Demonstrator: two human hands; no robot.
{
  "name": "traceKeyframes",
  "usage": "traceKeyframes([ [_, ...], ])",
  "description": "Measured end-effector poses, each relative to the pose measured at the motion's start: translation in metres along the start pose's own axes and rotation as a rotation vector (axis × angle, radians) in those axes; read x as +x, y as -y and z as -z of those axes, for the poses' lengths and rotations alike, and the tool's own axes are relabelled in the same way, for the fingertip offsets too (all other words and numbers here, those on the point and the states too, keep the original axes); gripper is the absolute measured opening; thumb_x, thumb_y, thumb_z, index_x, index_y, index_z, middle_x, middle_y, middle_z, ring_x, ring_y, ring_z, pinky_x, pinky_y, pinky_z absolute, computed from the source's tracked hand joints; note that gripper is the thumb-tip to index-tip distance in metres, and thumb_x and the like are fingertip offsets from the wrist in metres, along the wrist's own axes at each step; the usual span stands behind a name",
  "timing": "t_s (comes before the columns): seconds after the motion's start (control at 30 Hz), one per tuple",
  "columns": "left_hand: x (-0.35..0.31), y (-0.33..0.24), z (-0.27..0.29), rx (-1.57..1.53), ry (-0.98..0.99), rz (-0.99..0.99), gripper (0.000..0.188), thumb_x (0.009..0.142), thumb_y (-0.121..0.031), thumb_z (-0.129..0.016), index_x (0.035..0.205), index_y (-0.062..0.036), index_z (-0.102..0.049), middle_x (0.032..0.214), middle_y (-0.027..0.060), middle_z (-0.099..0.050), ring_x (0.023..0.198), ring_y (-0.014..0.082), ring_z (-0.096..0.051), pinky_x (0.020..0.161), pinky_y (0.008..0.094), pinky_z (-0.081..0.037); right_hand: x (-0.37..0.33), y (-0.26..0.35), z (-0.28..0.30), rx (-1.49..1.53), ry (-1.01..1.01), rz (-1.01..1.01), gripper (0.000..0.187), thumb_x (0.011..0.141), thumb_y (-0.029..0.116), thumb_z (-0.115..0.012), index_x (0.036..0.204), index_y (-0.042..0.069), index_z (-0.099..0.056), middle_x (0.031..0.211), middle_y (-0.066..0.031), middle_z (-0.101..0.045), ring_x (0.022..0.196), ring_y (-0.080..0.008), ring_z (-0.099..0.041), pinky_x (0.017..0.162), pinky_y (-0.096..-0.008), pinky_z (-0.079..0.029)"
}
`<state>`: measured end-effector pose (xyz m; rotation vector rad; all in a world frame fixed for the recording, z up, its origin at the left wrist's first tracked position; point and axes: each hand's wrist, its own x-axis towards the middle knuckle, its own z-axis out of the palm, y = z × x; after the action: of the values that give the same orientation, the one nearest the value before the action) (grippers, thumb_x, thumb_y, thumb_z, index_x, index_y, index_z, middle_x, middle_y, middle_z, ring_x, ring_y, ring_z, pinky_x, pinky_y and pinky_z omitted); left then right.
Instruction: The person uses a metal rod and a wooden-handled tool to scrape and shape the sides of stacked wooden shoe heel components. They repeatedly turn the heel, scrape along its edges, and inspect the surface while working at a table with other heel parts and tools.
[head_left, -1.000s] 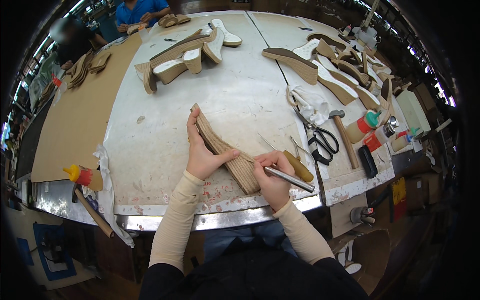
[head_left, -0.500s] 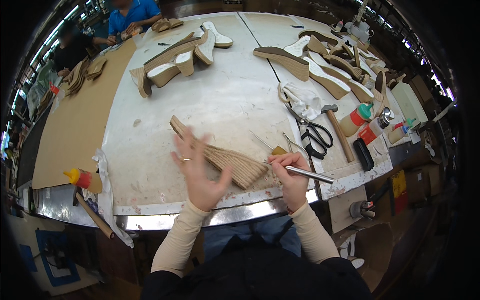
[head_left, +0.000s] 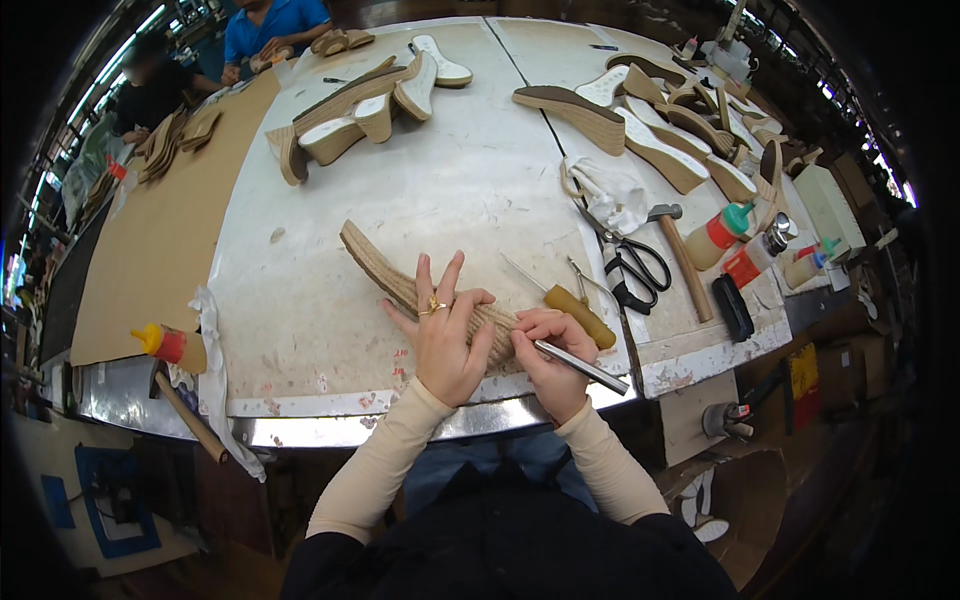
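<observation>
A woven-rope wedge sole (head_left: 376, 274) lies slantwise on the white tabletop in front of me, its thick end partly covered by both hands. My left hand (head_left: 448, 345) rests over that thick end with its fingers spread, a ring on one of them. My right hand (head_left: 556, 362) is closed around a silver pen-shaped tool (head_left: 590, 369), whose back end points to the lower right. The tool's front end is hidden by my fingers, which are at the wedge's edge. Just beyond the right hand lies an awl with an amber handle (head_left: 580, 317).
Black-handled scissors (head_left: 640, 272), a hammer (head_left: 684, 262), a white cloth (head_left: 610, 195) and glue bottles (head_left: 720, 236) lie to the right. Several wedge soles (head_left: 570, 117) are piled farther off. At left stand a yellow-capped bottle (head_left: 172, 346) and another hammer (head_left: 190, 418). Two people sit at the far left.
My left hand has come down from above the wedge onto its thick end. The right hand has moved left with the silver tool, uncovering more of the awl's handle.
</observation>
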<state>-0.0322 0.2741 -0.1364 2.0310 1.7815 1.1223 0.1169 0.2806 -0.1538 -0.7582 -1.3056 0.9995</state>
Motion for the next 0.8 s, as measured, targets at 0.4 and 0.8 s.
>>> traceKeyframes([
  [0.4,-0.0001,0.0007,-0.0064,-0.04,-0.073,-0.001,0.023,0.078,-0.019,-0.057,0.1,-0.0143,-0.063,0.149,0.0082,-0.041,0.147,0.0368,-0.011,0.103,0.0726,0.012,-0.0071,-0.0001,-0.0006,0.034,-0.045,0.007,0.019,0.081,-0.01,-0.067,0.087,0.001,-0.053,0.092,-0.0114,-0.065,0.103,-0.0255,-0.063,0.086,-0.0334,-0.051],
  [0.8,-0.0001,0.0018,-0.0075,-0.036,-0.082,-0.004,0.022,0.075,-0.022,-0.059,0.096,-0.0148,-0.064,0.149,0.0085,-0.041,0.147,0.0368,-0.011,0.103,0.072,0.012,-0.007,0.0026,-0.0039,-0.001,-0.065,-0.027,0.017,0.084,-0.008,-0.066,0.088,0.001,-0.052,0.093,-0.0125,-0.065,0.102,-0.0228,-0.063,0.088,-0.0313,-0.05],
])
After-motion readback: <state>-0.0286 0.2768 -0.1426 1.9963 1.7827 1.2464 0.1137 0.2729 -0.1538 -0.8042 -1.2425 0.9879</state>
